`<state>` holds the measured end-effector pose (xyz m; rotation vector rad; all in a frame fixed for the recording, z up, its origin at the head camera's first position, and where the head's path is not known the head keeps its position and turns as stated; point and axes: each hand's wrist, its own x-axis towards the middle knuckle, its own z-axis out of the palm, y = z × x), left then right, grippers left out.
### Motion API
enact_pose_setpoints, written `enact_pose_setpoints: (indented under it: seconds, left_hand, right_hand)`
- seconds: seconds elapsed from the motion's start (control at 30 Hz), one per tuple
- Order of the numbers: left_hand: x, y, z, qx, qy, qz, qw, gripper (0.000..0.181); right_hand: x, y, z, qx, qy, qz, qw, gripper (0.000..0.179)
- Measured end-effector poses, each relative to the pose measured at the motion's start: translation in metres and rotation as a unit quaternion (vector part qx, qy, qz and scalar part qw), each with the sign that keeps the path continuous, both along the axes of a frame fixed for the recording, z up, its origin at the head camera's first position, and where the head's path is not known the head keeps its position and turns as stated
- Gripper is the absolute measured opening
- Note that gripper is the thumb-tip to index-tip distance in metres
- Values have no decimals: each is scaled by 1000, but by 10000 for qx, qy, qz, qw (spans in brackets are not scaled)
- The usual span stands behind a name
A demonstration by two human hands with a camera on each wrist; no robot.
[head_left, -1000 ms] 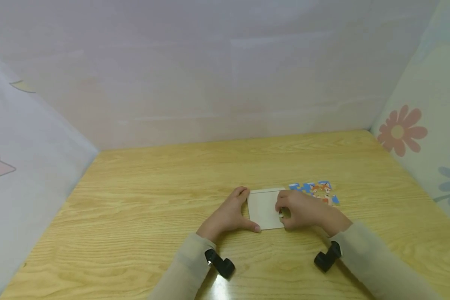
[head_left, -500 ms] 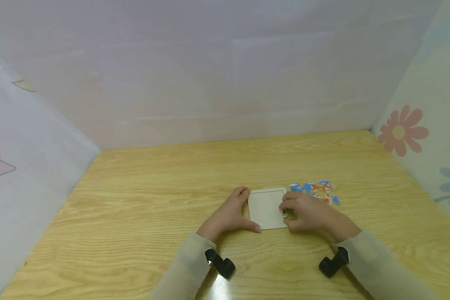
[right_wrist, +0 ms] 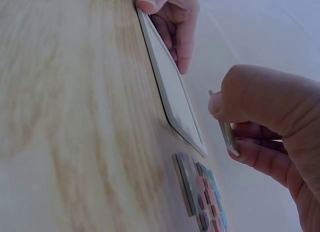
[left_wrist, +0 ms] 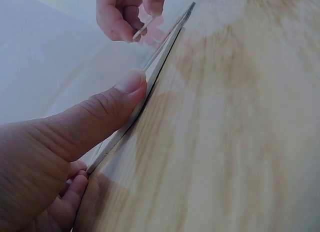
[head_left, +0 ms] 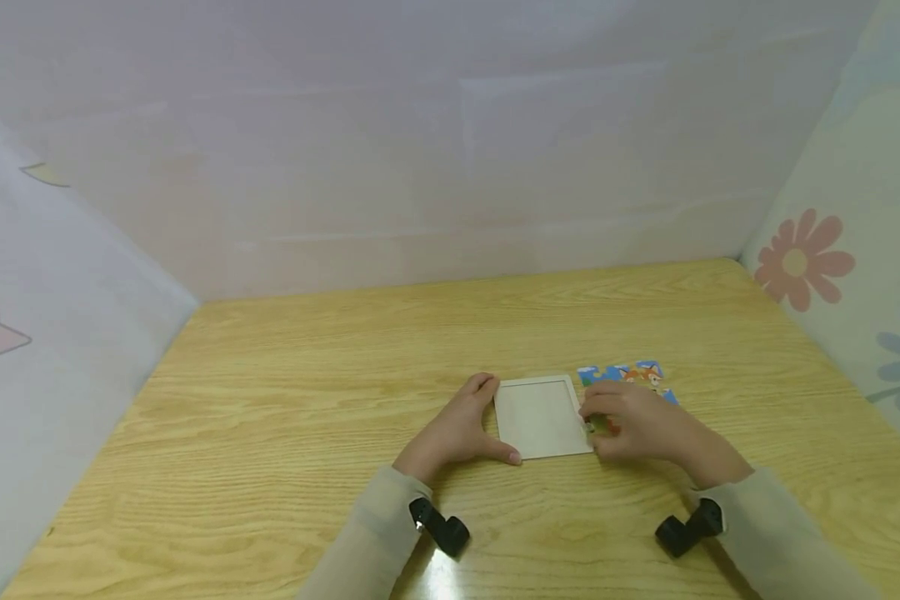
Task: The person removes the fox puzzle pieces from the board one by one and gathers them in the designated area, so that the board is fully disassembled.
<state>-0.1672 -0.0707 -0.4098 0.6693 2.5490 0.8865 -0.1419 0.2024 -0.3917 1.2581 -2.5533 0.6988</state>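
Observation:
A square, light wooden puzzle tray (head_left: 542,418) with a raised rim lies flat on the table. My left hand (head_left: 459,427) grips its left side, the thumb on the near rim and the fingers at the far left corner. Just beyond the tray's right edge, my right hand (head_left: 641,423) pinches a thin puzzle piece (right_wrist: 229,138) between thumb and fingers, held on edge above the table. In the head view the fingers hide most of that piece. Partly joined puzzle pieces (head_left: 648,372) with a fox-like animal on blue lie right of the tray, partly covered by the right hand.
The wood-grain table (head_left: 307,375) reaches back to a pale fabric backdrop (head_left: 450,167). Printed side panels, one with a red flower (head_left: 798,262), flank it left and right. Each sleeve carries a small black wrist camera (head_left: 442,529).
My right hand has moved right with the puzzle piece, from above the tray's right part to past its edge, uncovering the tray's right rim. The left hand and tray have stayed put.

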Motion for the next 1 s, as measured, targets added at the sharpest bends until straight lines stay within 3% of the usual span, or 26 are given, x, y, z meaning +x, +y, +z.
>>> enact_pose_setpoints:
  seconds: [0.23, 0.6, 0.7, 1.0]
  left_hand:
    - [1, 0, 0, 27, -43, 24, 10000, 118]
    - [0, 0, -1, 5, 2, 39, 10000, 117]
    - [0, -1, -2, 10, 10, 32, 10000, 117]
    - [0, 0, -1, -12, 61, 20, 10000, 117]
  right_hand:
    - [2, 10, 3, -211, 33, 62, 9998, 25]
    - [5, 30, 3, -175, 582, -72, 9981, 34]
    - [7, 38, 2, -157, 622, -197, 9977, 33]
    - [9, 56, -1, -366, 664, -74, 9971, 32]
